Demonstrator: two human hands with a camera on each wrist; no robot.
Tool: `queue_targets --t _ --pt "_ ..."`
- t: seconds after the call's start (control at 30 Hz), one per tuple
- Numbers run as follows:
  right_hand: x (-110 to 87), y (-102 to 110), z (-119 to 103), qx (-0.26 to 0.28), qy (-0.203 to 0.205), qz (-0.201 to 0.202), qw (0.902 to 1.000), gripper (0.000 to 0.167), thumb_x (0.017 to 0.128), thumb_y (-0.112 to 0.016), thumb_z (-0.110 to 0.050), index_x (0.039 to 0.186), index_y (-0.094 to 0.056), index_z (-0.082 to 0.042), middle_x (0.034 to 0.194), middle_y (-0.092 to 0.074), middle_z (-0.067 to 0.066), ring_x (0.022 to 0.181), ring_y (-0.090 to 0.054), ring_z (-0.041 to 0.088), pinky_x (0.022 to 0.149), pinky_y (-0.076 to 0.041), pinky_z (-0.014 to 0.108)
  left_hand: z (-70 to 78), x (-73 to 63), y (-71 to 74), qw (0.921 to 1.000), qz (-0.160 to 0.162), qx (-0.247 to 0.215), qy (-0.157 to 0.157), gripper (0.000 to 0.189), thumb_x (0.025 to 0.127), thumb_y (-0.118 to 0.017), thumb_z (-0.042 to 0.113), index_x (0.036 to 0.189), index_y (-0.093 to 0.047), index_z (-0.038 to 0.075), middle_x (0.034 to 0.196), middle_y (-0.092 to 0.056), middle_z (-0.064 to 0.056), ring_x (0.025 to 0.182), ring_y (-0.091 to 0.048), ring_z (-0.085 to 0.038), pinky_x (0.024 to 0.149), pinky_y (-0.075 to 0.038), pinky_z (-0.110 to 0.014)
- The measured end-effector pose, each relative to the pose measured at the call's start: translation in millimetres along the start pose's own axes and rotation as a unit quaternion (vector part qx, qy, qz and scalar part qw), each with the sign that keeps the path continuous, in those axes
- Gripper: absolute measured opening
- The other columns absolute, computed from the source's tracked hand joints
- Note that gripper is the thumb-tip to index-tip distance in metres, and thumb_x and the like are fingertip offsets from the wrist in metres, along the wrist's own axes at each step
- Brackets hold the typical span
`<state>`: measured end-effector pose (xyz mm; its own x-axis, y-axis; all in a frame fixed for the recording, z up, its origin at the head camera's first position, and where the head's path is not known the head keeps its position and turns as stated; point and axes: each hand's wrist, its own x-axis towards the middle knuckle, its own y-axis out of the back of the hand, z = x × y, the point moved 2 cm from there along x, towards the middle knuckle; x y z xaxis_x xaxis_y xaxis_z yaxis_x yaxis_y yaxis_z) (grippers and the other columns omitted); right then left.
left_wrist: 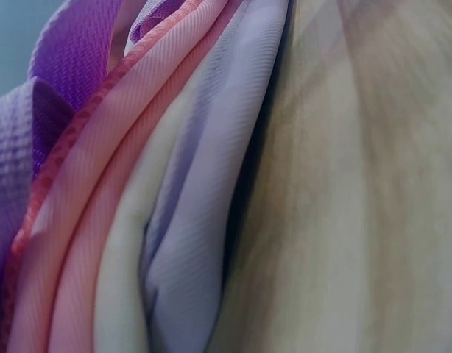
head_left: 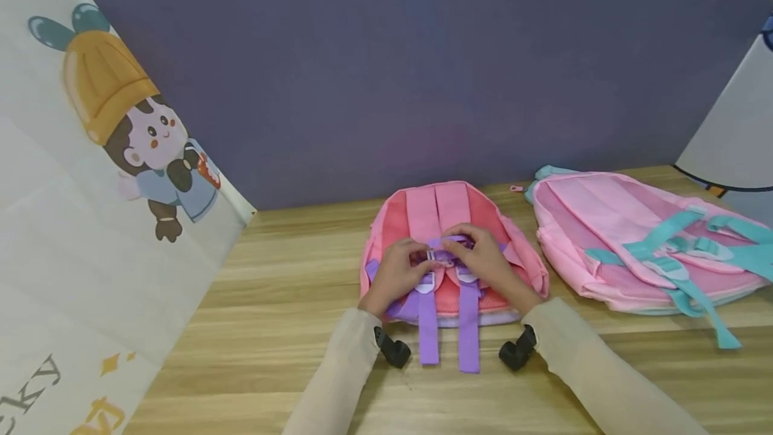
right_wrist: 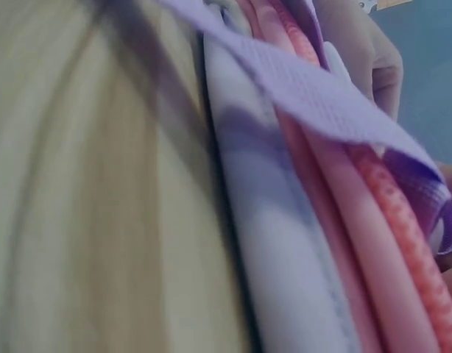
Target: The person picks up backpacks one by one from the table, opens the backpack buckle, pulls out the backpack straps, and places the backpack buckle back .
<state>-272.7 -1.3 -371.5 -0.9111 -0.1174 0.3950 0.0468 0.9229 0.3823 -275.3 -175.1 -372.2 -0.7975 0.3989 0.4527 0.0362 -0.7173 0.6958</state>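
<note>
A coral-pink backpack [head_left: 436,201] lies on the table with its strap side up. Over its middle, my left hand [head_left: 400,272] pinches the white buckle [head_left: 431,255] of a purple chest strap. Beside it, my right hand [head_left: 483,257] pinches the purple webbing [head_left: 454,240] near that buckle, and its fingers partly hide it. Two purple strap tails [head_left: 428,327] hang toward me over the bag's lower edge. Close up in the left wrist view are the bag's pale lilac edge [left_wrist: 200,243] and purple webbing [left_wrist: 75,55]. A lilac strap [right_wrist: 307,84] crosses the bag's side in the right wrist view.
A light pink backpack [head_left: 580,220] with teal straps [head_left: 670,230] lies to the right on the wooden table [head_left: 260,327]. A dark wall [head_left: 392,72] stands behind, and a white printed panel [head_left: 102,220] borders the table on the left.
</note>
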Motion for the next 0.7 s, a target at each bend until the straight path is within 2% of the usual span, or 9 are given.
queue_targets --t 0.13,0.47,0.53,0.7 --pt "0.2 6 -3 0.001 -0.003 -0.007 1.0000 0.020 0.091 -0.064 -0.018 0.103 -0.068 -0.002 0.100 -0.068 0.013 0.090 -0.058 0.016 0.078 -0.047 0.021 0.7 1.0 -0.4 1.0000 -0.003 -0.001 0.000 0.024 0.081 -0.076 0.020 0.098 -0.072 0.004 0.084 -0.065 -0.005 0.075 -0.056 -0.012 0.069 -0.046 -0.020" --pt "5.2 20 -14 0.018 0.013 -0.008 0.9997 0.019 0.092 -0.062 -0.014 0.102 -0.067 0.002 0.100 -0.068 0.018 0.084 -0.055 0.000 0.077 -0.045 0.017 1.0 1.3 0.8 0.9999 -0.009 -0.007 0.008 0.021 0.081 -0.075 0.018 0.096 -0.072 0.004 0.083 -0.064 -0.006 0.078 -0.057 -0.014 0.072 -0.046 -0.022" --pt "5.5 23 -16 0.019 0.008 -0.011 0.9997 0.020 0.093 -0.061 -0.014 0.103 -0.066 0.002 0.100 -0.067 0.020 0.078 -0.056 0.002 0.071 -0.047 0.019 0.7 1.1 0.6 0.9999 -0.009 -0.007 0.009 0.021 0.081 -0.075 0.018 0.096 -0.072 0.004 0.083 -0.064 -0.005 0.077 -0.056 -0.014 0.071 -0.046 -0.022" --pt "6.9 34 -18 -0.017 -0.020 -0.027 0.9993 0.025 0.093 -0.061 -0.023 0.108 -0.066 -0.002 0.105 -0.067 0.016 0.088 -0.061 0.018 0.077 -0.048 0.027 0.4 0.9 0.1 0.9999 -0.007 -0.003 0.007 0.021 0.081 -0.075 0.018 0.095 -0.072 0.003 0.084 -0.065 -0.006 0.077 -0.056 -0.014 0.071 -0.046 -0.022"
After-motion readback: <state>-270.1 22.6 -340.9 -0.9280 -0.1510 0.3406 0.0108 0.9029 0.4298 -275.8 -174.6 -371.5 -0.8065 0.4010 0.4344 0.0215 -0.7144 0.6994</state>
